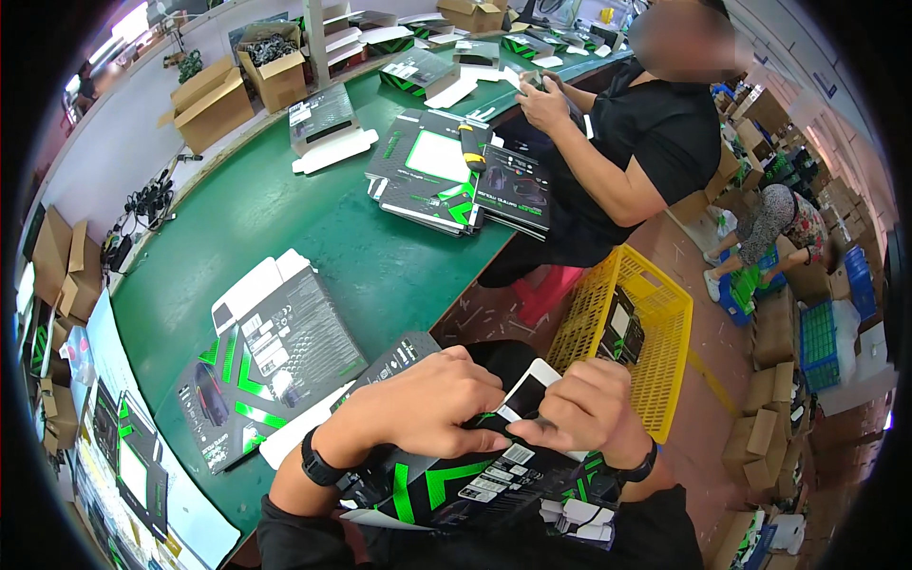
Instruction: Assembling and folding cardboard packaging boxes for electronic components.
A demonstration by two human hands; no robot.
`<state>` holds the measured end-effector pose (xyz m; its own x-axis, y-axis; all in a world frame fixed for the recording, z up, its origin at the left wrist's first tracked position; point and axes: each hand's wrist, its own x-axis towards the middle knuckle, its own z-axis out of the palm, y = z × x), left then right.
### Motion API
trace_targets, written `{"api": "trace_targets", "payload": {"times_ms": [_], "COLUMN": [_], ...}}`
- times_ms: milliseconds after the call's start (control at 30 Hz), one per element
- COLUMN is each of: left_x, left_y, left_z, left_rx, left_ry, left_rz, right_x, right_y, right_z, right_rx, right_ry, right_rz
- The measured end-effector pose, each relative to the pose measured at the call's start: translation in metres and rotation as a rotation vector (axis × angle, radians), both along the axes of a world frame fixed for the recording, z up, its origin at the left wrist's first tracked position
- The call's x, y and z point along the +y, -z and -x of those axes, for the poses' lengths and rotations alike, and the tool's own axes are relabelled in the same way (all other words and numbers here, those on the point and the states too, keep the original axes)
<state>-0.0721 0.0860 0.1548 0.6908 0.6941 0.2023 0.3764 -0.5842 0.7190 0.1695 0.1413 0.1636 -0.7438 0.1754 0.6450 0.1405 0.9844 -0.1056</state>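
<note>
A black and green printed carton [432, 489] lies tilted over my lap, with one end flap standing up between my hands. My left hand [432, 404] is closed on the carton's edge, its thumb pressed near the flap. My right hand [587, 408] has its fingers curled around the other side of that flap, thumb pointing toward the left one. My palms hide part of the end. On the green table to the left, another carton [294, 332] of the same look rests with its white flaps open, overlapping a flat green-patterned one [214, 399].
Farther along the green table [228, 209] lie a stack of flat cartons [418, 176] and a yellow-black cutter [472, 147]. A co-worker [646, 142] handles something at the right edge. A yellow basket [665, 332] stands on the floor. Brown boxes [209, 104] line the wall.
</note>
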Motion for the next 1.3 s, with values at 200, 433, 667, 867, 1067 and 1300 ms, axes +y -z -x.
{"api": "trace_targets", "payload": {"times_ms": [200, 433, 667, 867, 1067, 1300], "left_x": [0.007, 0.014, 0.095, 0.047, 0.017, -0.004], "left_y": [-0.004, 0.058, 0.187, 0.203, 0.197, 0.202], "left_z": [-0.006, 0.032, -0.014, -0.149, -0.181, -0.178], "left_rx": [0.123, -0.980, -1.633, -1.949, -1.937, -1.968], "left_ry": [-0.147, -0.771, 0.803, 1.478, 1.520, 1.477], "left_rz": [-0.120, 0.386, 0.969, 1.119, 1.160, 1.171], "right_x": [-0.016, -0.033, -0.016, 0.005, 0.024, 0.040], "right_y": [-0.013, -0.028, 0.001, 0.012, 0.007, -0.005], "right_z": [-0.008, -0.053, -0.077, -0.043, -0.030, 0.001], "right_rx": [0.069, 0.573, 0.710, 0.580, 0.610, 0.569], "right_ry": [-0.029, 0.317, 0.604, 0.623, 0.612, 0.555], "right_rz": [-0.132, 0.138, 0.745, 0.530, 0.489, 0.422]}}
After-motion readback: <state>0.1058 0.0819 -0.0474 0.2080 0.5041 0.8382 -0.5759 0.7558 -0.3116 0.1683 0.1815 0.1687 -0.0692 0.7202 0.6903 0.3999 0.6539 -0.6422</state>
